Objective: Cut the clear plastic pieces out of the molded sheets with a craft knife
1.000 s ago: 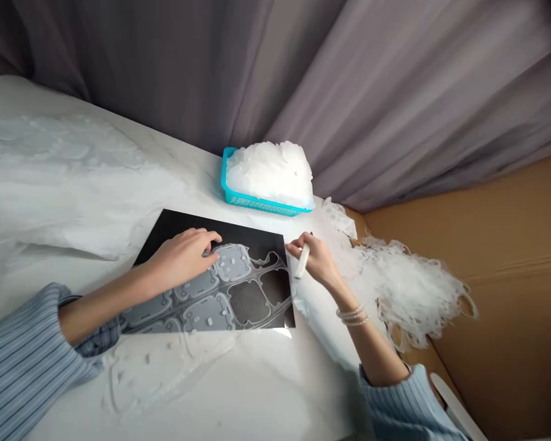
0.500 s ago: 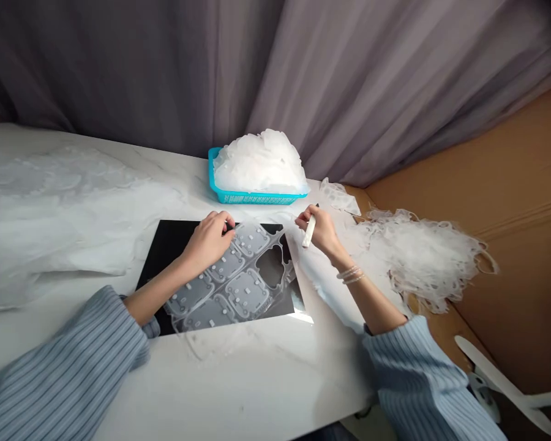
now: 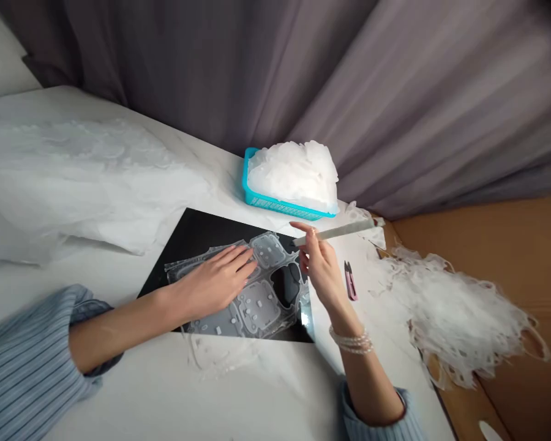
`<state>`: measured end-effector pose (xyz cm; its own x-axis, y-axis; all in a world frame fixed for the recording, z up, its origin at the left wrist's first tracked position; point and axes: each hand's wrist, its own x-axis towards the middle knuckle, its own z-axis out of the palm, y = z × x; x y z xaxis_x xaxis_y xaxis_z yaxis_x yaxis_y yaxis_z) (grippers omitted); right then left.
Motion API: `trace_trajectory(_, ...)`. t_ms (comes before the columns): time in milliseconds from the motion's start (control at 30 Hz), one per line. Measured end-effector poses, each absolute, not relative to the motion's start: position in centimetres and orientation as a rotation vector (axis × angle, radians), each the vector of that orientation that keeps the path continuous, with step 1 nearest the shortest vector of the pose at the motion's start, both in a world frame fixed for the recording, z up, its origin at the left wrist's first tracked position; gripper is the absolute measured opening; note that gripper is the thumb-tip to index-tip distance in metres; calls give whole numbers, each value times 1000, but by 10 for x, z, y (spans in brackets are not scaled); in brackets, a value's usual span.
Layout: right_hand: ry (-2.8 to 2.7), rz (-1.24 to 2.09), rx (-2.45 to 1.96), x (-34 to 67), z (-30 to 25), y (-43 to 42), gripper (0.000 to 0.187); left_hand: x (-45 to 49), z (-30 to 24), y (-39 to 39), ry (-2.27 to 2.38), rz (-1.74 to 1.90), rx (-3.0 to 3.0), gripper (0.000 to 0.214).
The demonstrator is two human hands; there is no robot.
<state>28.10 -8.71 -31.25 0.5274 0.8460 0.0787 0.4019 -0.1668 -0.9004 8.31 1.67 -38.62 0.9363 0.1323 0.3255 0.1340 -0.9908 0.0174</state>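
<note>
Fingers together and stretched out, my left hand (image 3: 220,278) lies flat on a clear moulded plastic sheet (image 3: 259,306) with rounded-square panels. One panel space in the sheet is open, and the black mat (image 3: 206,226) beneath shows through. My right hand (image 3: 320,266) grips a long pale tool (image 3: 344,230), its dark narrow tip pointing left just above the sheet's upper right corner; its exact kind is unclear. The right index finger sticks out to the left, above the tool. Beside the right wrist lie pink-handled thread snips (image 3: 351,283).
A blue basket (image 3: 280,207) heaped with white translucent pieces (image 3: 294,171) stands at the back. On the right is a tangled pile of clear plastic offcuts (image 3: 459,312) by a cardboard wall (image 3: 496,245). A large translucent plastic heap (image 3: 73,184) covers the left of the white table (image 3: 275,398).
My left hand has flattened onto the sheet. In my right hand the tool has swung to lie nearly level, with its tip to the left. The view has tilted, and the snips now show.
</note>
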Motion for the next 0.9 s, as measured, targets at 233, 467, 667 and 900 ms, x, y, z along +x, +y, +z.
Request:
trace_trajectory(233, -1345, 494, -1802, 261, -346, -75, 36, 83, -371, 15, -254, -391, -3101, 41)
trace_trajectory(467, -1550, 306, -1902, 255, -349, -76, 29, 80, -367, 14, -265, -320, -3119, 39)
trace_trajectory(667, -1628, 233, -1850, 255, -354, -71, 25, 82, -365, 14, -277, -307, -3107, 39)
trace_trajectory(900, -1710, 115, -1821, 252, -357, -72, 22, 82, -367, 14, -260, -294, -3097, 40)
